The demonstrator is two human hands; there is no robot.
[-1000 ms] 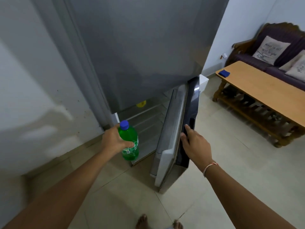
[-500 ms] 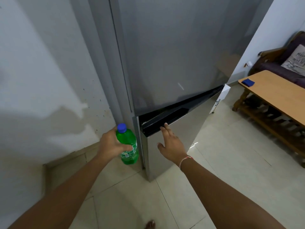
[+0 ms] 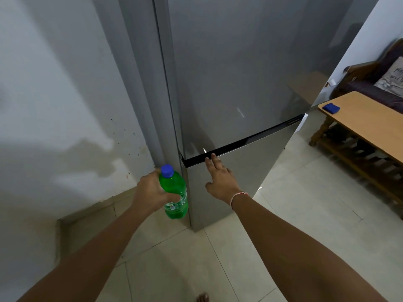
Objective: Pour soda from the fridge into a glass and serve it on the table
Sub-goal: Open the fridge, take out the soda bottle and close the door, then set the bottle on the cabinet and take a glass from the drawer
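My left hand (image 3: 150, 192) grips a green soda bottle (image 3: 175, 194) with a blue cap, held upright just left of the grey fridge (image 3: 229, 83). The lower fridge door (image 3: 246, 171) lies flush against the body. Flat on its top edge rests my right hand (image 3: 220, 179), fingers apart, fingertips at the dark seam between the two doors. No glass is in view. The wooden table (image 3: 370, 127) stands at the right.
A white wall (image 3: 54, 94) with stains runs along the left. A blue cloth (image 3: 331, 107) lies on the table's near corner. A dark sofa (image 3: 379, 83) with cushions stands behind the table. Pale floor tiles stretch between fridge and table. A toe shows at the bottom.
The lower fridge door swung from wide open to shut under my right hand. The left hand kept the bottle beside the fridge. The view turned leftward.
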